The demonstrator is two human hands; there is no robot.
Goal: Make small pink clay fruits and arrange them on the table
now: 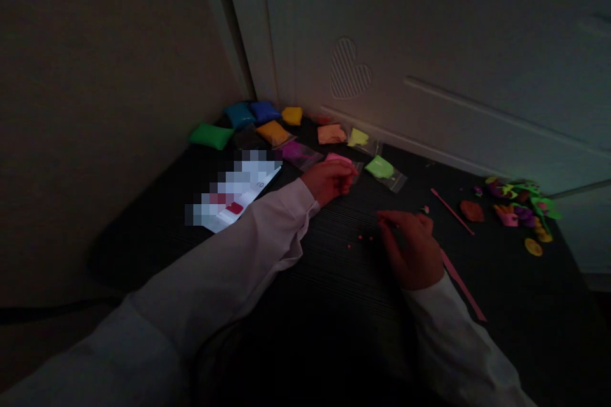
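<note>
Dark table (329, 273), left hand (330, 182) by pink packet (338, 158), right hand (414, 248) near three red bits (360, 237), grip too dim to tell

Long-sleeved upper garment, worn with bare hands. Left sleeve (191, 292): pale, faintly pinkish cloth, loosely cut, gathered into deep folds toward the cuff (306, 199), which ends at the wrist of the left hand (330, 182). Right sleeve (456, 331): similar pale cloth, greyer in shadow, softly creased, ending below the right hand (416, 251).

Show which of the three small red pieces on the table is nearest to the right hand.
The rightmost piece; the middle piece and the leftmost piece lie farther from the right hand.
</note>
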